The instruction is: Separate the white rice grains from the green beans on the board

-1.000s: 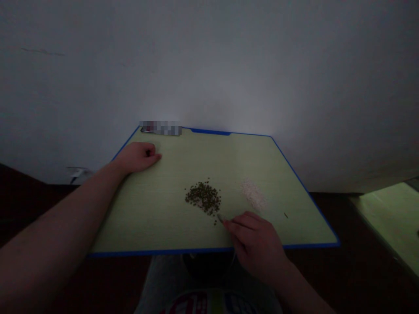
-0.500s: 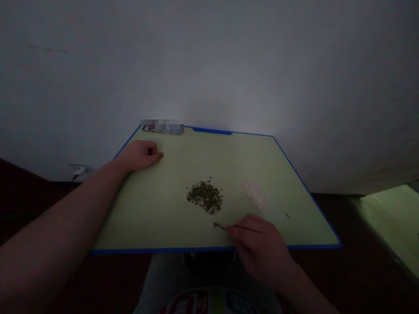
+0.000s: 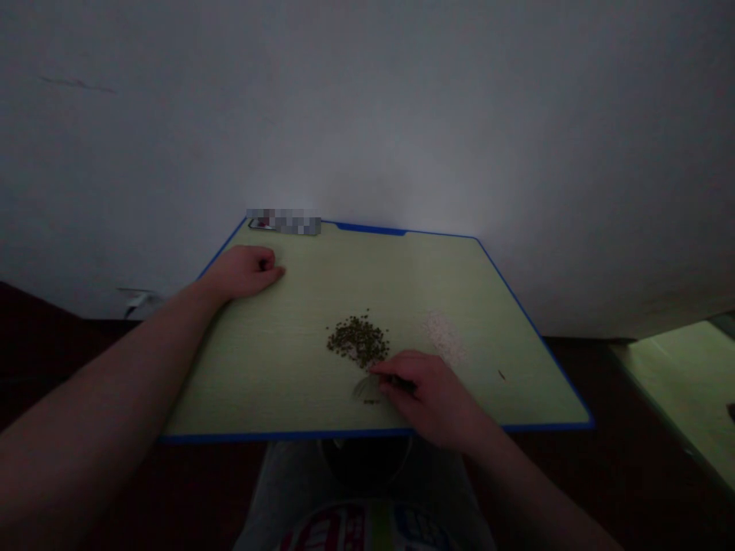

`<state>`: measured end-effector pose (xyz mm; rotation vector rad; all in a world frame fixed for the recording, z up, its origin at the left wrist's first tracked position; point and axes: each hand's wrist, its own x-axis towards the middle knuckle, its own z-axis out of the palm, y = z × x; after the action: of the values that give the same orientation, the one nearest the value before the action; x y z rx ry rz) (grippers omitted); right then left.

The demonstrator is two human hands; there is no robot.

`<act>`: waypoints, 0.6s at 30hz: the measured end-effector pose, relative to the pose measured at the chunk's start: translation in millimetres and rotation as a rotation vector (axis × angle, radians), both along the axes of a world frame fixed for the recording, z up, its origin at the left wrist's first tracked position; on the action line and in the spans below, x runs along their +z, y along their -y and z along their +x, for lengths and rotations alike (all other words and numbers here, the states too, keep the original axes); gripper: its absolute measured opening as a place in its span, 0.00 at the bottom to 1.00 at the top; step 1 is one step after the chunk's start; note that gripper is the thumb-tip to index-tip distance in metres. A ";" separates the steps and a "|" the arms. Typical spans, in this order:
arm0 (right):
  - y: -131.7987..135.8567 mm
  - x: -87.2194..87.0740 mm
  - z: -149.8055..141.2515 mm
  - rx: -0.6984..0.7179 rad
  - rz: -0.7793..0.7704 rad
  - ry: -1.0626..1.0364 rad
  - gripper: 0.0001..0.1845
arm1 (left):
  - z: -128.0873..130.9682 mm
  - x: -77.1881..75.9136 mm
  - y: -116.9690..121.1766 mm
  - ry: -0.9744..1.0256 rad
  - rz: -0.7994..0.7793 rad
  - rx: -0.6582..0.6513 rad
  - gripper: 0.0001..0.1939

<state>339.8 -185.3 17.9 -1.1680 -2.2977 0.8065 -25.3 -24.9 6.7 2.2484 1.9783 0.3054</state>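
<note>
My right hand (image 3: 428, 398) lies low on the pale green cutting board (image 3: 258, 367), its fingertips at the lower right edge of a small heap of dark green seeds (image 3: 357, 341). The fingers pinch a thin metal tool (image 3: 363, 387), which is blurred by motion. A few loose grains (image 3: 370, 401) lie just below it. To the right is a pale pinkish heap of fine grains (image 3: 444, 338). My left hand (image 3: 244, 273) rests curled at the board's far left, holding nothing and touching only the board.
The board has a blue rim and stands against a pale wall. A metal clip and a blurred label (image 3: 283, 222) sit at its far edge. One stray grain (image 3: 501, 375) lies on the right. Another green board (image 3: 683, 367) shows at the right. My grey-clad lap lies below.
My right hand has moved left and upward, bringing the tool from below the seed heap to its lower edge. The tool now blurs with motion. My left hand has stayed in place.
</note>
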 end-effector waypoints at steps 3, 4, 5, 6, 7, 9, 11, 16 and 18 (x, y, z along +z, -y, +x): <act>-2.6 1.5 -7.0 0.015 -0.056 0.035 0.18 | -1.0 -1.4 1.3 0.028 0.031 -0.019 0.19; -2.5 2.4 -8.4 0.019 -0.067 0.044 0.18 | -1.1 -1.6 1.8 0.033 0.037 -0.022 0.19; -1.8 3.4 -9.4 0.025 -0.080 0.053 0.19 | -1.0 -1.5 2.3 0.036 0.038 -0.021 0.19; -0.6 4.5 -9.9 0.031 -0.092 0.063 0.19 | -0.7 -1.2 2.8 0.037 0.036 -0.022 0.19; 1.0 5.6 -10.0 0.034 -0.102 0.071 0.19 | -0.1 -0.6 3.1 0.038 0.029 -0.025 0.19; 5.4 7.4 -9.2 0.039 -0.116 0.081 0.19 | 1.6 1.3 3.5 0.036 0.005 -0.015 0.19; 10.2 8.2 -7.6 0.031 -0.118 0.082 0.20 | 3.4 3.4 3.8 0.027 -0.009 0.015 0.18; 17.8 6.8 -2.8 -0.029 -0.137 0.089 0.20 | 3.1 4.0 5.2 0.018 -0.022 -0.003 0.17; 18.9 5.6 -0.8 -0.048 -0.139 0.091 0.19 | 1.5 2.3 4.6 0.015 -0.011 -0.015 0.18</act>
<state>338.9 -204.1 23.5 -1.3405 -2.3075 0.9256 -23.8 -29.6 9.1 2.2473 1.9497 0.3084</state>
